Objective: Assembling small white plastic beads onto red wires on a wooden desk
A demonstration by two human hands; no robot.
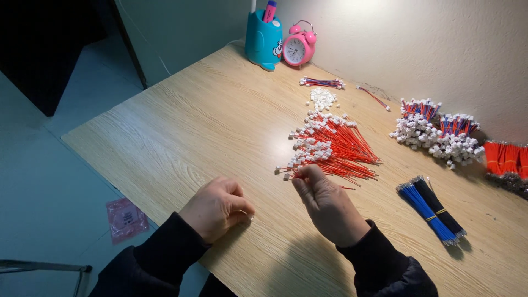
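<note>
Two hands work at the near edge of the wooden table. The right hand pinches the white-connector end of a thin red wire between fingertips, at the near edge of a fanned pile of red wires. The pinched wire's long axis runs roughly left to right, connector end pointing left. The left hand rests on the table curled shut; whether it holds anything cannot be told. Farther right lie a blue and black wire bundle, white connector heaps and orange bundles. A pink alarm clock and blue pen holder stand at the far edge.
</note>
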